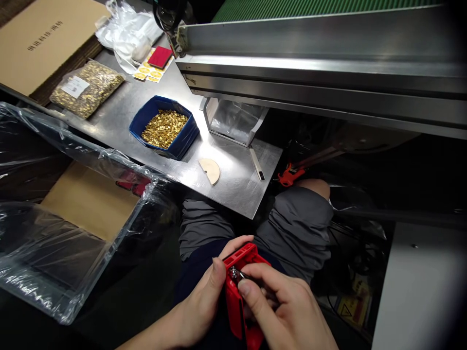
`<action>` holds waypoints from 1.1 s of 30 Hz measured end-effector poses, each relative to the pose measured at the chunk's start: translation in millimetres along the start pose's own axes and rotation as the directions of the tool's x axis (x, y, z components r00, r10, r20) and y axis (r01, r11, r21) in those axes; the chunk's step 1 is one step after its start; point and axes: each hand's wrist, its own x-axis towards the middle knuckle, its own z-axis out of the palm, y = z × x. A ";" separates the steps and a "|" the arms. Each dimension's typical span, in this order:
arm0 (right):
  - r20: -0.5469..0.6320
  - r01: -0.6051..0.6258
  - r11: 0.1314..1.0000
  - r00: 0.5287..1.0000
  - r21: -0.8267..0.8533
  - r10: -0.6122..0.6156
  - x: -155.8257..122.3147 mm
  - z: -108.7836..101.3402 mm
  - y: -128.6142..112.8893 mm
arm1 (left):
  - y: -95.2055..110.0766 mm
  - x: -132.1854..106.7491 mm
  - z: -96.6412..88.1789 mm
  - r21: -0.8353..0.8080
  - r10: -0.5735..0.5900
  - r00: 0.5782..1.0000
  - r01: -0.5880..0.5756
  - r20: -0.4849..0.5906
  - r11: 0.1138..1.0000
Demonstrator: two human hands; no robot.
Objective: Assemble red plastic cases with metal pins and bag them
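Observation:
Low in the view, over the lap, my left hand (200,304) is closed around the side of a red plastic housing (235,311) with an open, hollow inside and slots along its top end. My right hand (288,301) reaches over the housing. Its thumb and forefinger pinch a small dark metal piece (241,276) at the upper part of the hollow. Shiny metal bits (233,272) show right beside the fingertips. How they join the housing is too small to tell. The right hand's other fingers are curled and partly hidden.
A steel table (237,189) ahead carries a blue bin (182,146) of small brass parts, a grey tray (251,133), a half-round disc (210,171) and a utility knife (257,164). A bag of brass parts (98,80) lies farther back. A plastic-lined crate (120,228) stands left; a metal conveyor frame (310,63) crosses above.

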 end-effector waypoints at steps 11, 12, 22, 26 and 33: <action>0.041 0.035 0.999 0.999 0.020 -0.035 7.9 -4.5 1.7 | -10.6 0.2 -1.5 -0.085 -0.028 0.999 0.026 -0.032 0.996; 0.042 0.029 0.999 0.999 0.025 -0.030 7.6 -4.4 2.0 | -9.6 0.1 -1.8 -0.079 -0.042 0.999 0.041 -0.018 0.996; -0.272 0.028 0.995 0.961 -0.093 -0.052 30.5 -37.0 26.2 | -4.5 16.3 -4.6 -0.390 -0.086 0.981 0.013 -0.171 0.921; -0.358 0.112 0.879 0.884 -0.463 -0.301 106.0 -43.5 49.5 | -3.4 19.5 -10.9 -0.537 -0.179 0.961 0.038 -0.213 0.843; -0.284 0.221 0.782 0.846 -0.583 -0.451 196.8 -17.3 35.1 | -7.1 11.0 -20.6 -0.435 0.030 0.954 -0.164 -0.298 0.885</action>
